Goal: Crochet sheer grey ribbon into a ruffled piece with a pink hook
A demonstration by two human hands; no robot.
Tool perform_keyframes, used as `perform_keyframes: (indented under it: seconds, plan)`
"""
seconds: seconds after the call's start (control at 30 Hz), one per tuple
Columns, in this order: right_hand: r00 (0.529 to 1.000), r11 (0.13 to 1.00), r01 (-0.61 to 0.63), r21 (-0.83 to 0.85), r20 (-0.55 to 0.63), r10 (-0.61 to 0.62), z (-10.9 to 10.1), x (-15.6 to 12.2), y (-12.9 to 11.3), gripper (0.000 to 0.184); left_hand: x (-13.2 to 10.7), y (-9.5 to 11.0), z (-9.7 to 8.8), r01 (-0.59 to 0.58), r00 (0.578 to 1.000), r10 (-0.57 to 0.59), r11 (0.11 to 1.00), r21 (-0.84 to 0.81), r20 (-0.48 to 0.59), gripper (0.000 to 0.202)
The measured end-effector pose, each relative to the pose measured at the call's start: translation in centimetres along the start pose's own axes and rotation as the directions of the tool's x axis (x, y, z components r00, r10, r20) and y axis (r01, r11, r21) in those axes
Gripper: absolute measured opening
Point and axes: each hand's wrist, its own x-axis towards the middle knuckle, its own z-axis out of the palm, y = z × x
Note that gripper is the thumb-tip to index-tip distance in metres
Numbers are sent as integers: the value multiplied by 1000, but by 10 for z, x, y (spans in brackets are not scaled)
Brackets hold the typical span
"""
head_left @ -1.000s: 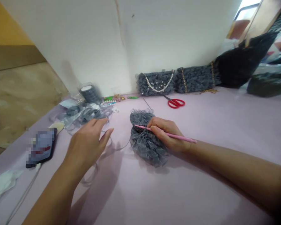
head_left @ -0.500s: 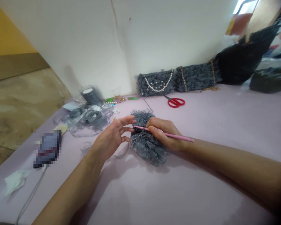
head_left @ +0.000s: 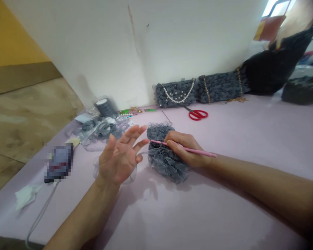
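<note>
A ruffled grey ribbon piece (head_left: 164, 156) lies on the lilac table (head_left: 224, 194). My right hand (head_left: 186, 149) rests on it, fingers closed round a pink crochet hook (head_left: 195, 151) whose tip points left into the ruffles. My left hand (head_left: 120, 156) is raised just left of the piece, palm up, fingers spread. A sheer grey ribbon strand (head_left: 146, 152) runs from the piece across its fingers and loops under the wrist.
Grey ribbon coils and a spool (head_left: 104, 106) lie at the back left with small beads. Red scissors (head_left: 197, 114) and two finished grey bags (head_left: 176, 93) stand by the wall. A phone (head_left: 58, 163) and white scrap (head_left: 26, 196) sit near the left edge.
My left hand came back from the ribbon pile toward the grey piece, turned palm up and spread its fingers with the strand across them. My right hand stayed put with the hook.
</note>
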Motion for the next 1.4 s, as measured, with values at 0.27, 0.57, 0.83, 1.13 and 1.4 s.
perform_keyframes:
  seconds: [0.27,0.57,0.83,1.13,1.4]
  plan:
    - [1000,1000,-11,-19,21,11,0,-1,-3,27,25,7,33,-466,789,614,602,648,-4,27]
    - [999,998,26,-48,22,-25,-1,0,1,26,20,5,11,-350,908,216,-81,933,359,31]
    - [1000,1000,-7,-25,12,8,-1,1,-2,26,0,15,4,-351,936,68,108,930,346,27]
    - [1000,1000,7,5,10,-7,3,-3,-1,28,15,-11,2,2,992,115,396,918,-52,40]
    - [999,999,39,-2,-6,-39,7,-5,1,25,12,-23,5,193,981,-165,885,423,-104,62]
